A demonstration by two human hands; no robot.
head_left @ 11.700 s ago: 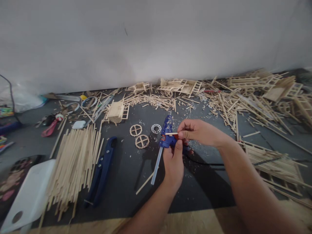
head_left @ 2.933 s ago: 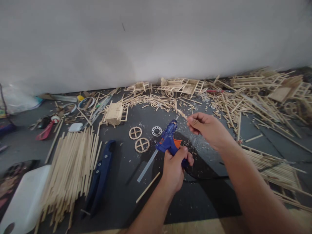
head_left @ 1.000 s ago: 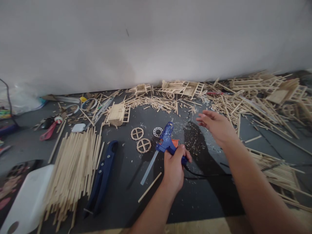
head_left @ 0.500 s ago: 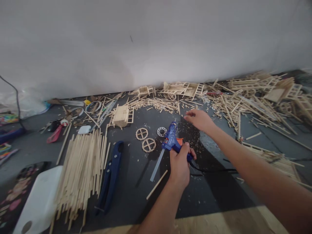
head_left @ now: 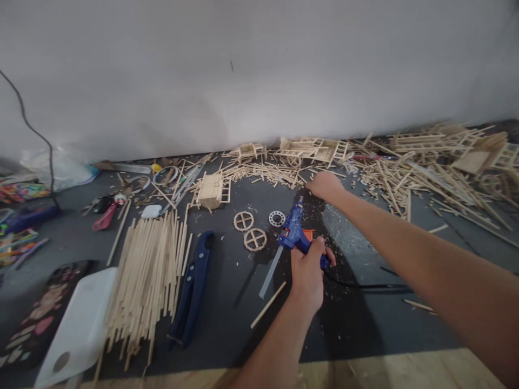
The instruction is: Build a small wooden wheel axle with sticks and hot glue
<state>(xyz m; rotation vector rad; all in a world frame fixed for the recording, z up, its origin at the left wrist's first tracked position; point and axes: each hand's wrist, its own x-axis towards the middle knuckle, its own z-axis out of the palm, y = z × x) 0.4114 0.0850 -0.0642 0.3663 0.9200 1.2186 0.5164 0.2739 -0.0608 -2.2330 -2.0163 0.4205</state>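
1. Head view: the left hand (head_left: 308, 273) has its fingers wrapped round the handle of the blue glue gun (head_left: 294, 231), nozzle pointing away!
2. Out beyond the nozzle, the right hand (head_left: 325, 186) is at the cut sticks (head_left: 267, 173); whether its fingertips pinch one, nobody can tell.
3. Left of the gun: a perforated ring (head_left: 271, 218), two spoked wheels (head_left: 255, 239).
4. Farther left, a blue cutter (head_left: 191, 289) beside long sticks (head_left: 146, 270).

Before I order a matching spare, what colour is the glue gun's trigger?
The trigger is orange; the head view, the only one, shows it.
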